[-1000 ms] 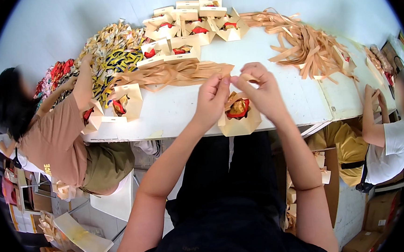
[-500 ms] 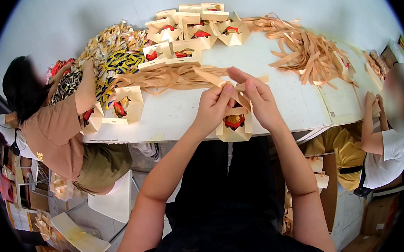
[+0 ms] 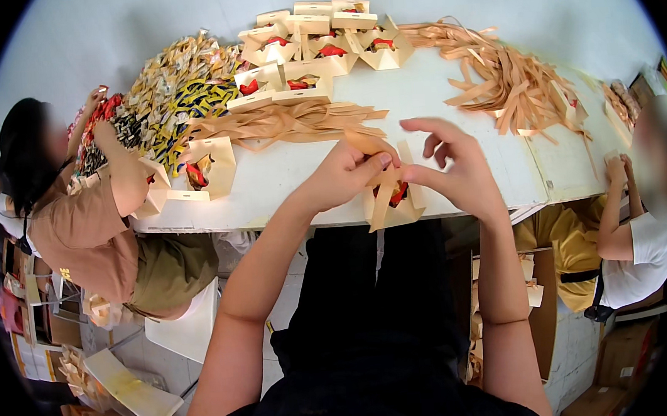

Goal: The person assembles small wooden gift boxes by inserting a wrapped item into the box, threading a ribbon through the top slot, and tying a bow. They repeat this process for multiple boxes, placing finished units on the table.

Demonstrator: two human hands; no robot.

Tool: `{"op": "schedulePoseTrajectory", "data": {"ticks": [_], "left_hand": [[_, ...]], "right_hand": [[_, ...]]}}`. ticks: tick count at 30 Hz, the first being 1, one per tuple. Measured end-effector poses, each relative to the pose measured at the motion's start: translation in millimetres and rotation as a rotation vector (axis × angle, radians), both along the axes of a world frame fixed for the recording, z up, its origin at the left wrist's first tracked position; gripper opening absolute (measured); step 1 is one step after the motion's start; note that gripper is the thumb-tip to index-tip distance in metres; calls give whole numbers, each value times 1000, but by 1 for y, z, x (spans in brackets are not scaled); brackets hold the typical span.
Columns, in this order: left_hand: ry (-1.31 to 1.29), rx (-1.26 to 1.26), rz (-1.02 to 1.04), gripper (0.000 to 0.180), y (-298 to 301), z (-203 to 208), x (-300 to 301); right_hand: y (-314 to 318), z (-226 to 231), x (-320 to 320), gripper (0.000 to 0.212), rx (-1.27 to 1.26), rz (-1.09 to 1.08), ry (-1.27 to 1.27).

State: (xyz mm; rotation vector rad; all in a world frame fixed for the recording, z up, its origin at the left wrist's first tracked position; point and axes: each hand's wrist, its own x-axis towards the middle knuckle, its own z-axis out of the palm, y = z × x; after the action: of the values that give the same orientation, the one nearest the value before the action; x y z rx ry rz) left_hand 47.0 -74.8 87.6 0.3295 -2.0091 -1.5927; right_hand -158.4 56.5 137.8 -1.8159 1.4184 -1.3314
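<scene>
A peach ribbon [image 3: 381,197] is pinched between the thumb and fingers of my left hand [image 3: 343,175]. Its loose end hangs down across a small cream carton [image 3: 405,216] at the table's near edge. Inside that carton a red wrapped item shows partly; the ribbon and my fingers cover the rest. My right hand [image 3: 460,167] hovers just right of the ribbon with its fingers spread and bent. Its thumb tip is close to the ribbon; whether they touch I cannot tell.
Beyond my hands lie a flat ribbon bundle [image 3: 289,123] and a larger ribbon heap [image 3: 514,87]. Filled cartons [image 3: 331,61] stand at the back, beside piles of wrapped packets [image 3: 185,71]. One co-worker [image 3: 90,213] sits left, another [image 3: 636,225] right.
My right hand has parted from my left and spread its fingers. The ribbon now drapes down over the carton's front. The left co-worker's arms have shifted toward the red packets.
</scene>
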Motion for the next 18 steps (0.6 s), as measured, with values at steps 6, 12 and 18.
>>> {"op": "schedulePoseTrajectory", "data": {"ticks": [6,12,18], "left_hand": [[10,-373,82,24,18,12,1],[173,-65,73,42,42,-22,3],[436,392,-24,56,51,-30,-14]], "right_hand": [[-17,-33,3,28,307,-107,-114],[-28,-65,14,19,243,-242,-115],[-17,-54,38,20,227,20,-766]]}}
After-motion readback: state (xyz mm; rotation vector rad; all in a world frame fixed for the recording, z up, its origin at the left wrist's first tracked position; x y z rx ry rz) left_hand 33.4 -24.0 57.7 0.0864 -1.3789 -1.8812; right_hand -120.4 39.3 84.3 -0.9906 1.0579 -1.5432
